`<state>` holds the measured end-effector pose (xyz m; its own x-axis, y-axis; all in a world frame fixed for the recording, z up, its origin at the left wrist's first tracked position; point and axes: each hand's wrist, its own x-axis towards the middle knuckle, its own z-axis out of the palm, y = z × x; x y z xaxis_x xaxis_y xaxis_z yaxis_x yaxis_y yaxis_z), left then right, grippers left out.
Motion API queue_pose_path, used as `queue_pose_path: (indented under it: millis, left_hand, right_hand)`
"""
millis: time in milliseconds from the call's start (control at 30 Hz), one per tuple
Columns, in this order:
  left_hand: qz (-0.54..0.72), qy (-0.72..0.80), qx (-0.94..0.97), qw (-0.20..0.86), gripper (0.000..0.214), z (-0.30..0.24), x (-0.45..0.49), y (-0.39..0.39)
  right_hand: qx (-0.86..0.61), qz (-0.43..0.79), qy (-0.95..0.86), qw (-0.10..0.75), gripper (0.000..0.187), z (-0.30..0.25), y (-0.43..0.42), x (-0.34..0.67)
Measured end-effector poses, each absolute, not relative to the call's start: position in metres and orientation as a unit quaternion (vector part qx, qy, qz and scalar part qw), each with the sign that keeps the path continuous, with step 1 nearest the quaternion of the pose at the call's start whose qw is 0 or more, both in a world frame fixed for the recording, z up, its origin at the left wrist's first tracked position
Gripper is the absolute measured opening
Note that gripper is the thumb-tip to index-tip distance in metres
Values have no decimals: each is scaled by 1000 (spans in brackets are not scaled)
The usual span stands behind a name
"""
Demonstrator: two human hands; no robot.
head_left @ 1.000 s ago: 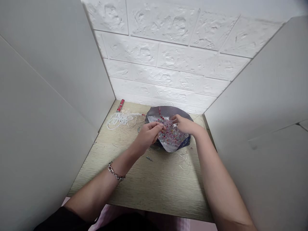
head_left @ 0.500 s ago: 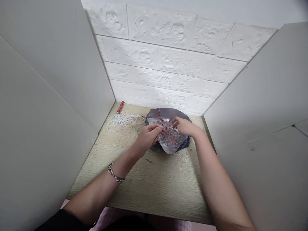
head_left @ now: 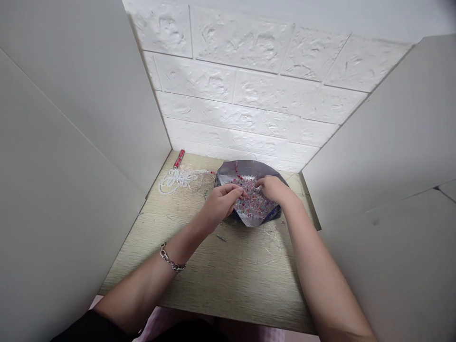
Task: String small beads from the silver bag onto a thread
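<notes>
Loose beads [head_left: 253, 205], mostly pink, red and clear, lie in an open silvery-grey bag [head_left: 249, 167] near the wall. My left hand [head_left: 224, 202] is over the bag's left side, thumb and forefinger pinched together. What is between them is too small to make out. My right hand [head_left: 273, 189] reaches over the beads from the right, its fingers bent down and drawn together at the beads. Whatever they hold is hidden. A short row of red beads [head_left: 236, 166] runs up the bag's back part.
White bead strands [head_left: 180, 179] lie on the table [head_left: 228, 275] at the left, beside a red patterned tube [head_left: 179, 158]. Loose clear thread [head_left: 272, 242] curls in front of the bag, near a small dark sliver [head_left: 221, 237]. Panels and a white brick wall [head_left: 245, 128] enclose the table.
My right hand has dipped slightly lower onto the beads and its fingers have drawn closer together. My left hand keeps its pinch in nearly the same place.
</notes>
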<state>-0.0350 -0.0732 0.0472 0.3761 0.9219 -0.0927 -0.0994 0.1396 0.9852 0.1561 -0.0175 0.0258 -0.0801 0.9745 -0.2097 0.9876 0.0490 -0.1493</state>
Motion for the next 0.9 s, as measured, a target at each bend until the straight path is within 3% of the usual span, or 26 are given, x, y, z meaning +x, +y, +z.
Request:
queue_pose_path:
  millis: [900]
  left_hand:
    - [394, 403, 527, 636, 21, 47, -35, -73]
  right_hand:
    - [673, -139, 726, 21, 24, 23, -16, 149]
